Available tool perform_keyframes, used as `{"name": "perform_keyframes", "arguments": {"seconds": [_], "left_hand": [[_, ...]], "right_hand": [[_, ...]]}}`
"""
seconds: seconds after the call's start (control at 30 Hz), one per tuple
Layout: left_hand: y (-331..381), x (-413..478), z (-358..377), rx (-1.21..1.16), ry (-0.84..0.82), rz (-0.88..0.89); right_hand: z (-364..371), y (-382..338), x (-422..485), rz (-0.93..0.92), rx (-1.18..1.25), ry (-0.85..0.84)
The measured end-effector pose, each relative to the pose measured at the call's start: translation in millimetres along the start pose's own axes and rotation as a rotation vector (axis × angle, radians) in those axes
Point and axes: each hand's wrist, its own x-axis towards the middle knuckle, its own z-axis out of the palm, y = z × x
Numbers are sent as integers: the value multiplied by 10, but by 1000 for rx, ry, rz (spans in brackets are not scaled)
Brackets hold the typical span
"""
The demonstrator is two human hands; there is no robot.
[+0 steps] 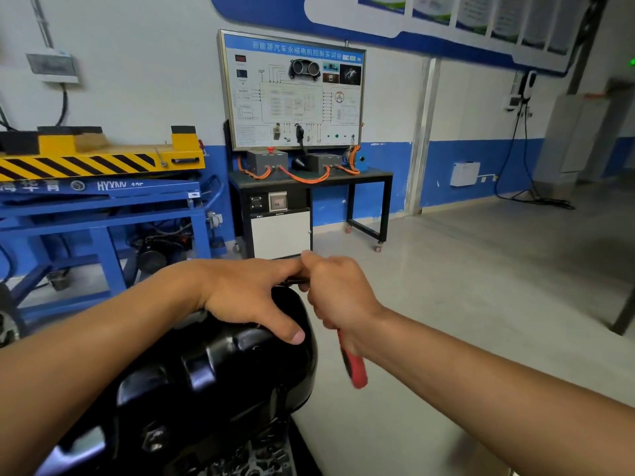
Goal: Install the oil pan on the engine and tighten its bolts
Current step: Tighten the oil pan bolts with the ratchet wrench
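Observation:
The glossy black oil pan [220, 372] lies on top of the engine [247, 458] at the bottom left. My left hand [251, 293] rests on the pan's far end, thumb down on its top and fingers stretched toward the far rim. My right hand [336, 290] grips a ratchet wrench with a red handle [352, 364]; the handle sticks out below my palm, blurred. The wrench head sits at the pan's far rim, mostly hidden between my two hands. The bolt there is hidden.
A blue lift table with a yellow, black-striped top [103, 163] stands at the left. A training board on a black wheeled bench [309, 176] stands against the wall ahead. Grey floor [481, 286] stretches to the right, with cables by the far wall.

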Motion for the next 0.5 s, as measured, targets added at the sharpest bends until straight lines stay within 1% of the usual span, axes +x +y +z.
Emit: {"name": "perform_keyframes", "arguments": {"seconds": [0.07,0.1,0.17,0.2,0.23,0.3,0.37,0.43,0.5], "left_hand": [[-17,6,-5,11,-3,0],[-25,16,-16,17,-7,1],[-30,45,-38,11,-10,3],[-32,62,-47,-10,3,9],[-31,84,-57,-38,36,21],[-27,139,-76,-60,158,81],[-4,219,-106,18,260,155],[24,305,-128,136,293,204],[20,370,-142,245,317,232]], "right_hand": [[-12,12,33,-134,-193,48],[-26,11,41,-170,-266,58],[-62,-24,78,-203,-345,60],[-87,-58,109,-192,-354,58],[-112,-96,142,-151,-330,62],[-155,-169,173,-15,-233,57],[-174,-197,177,106,-114,-7],[-172,-191,158,173,-9,-64],[-196,-190,123,202,54,-113]]}}
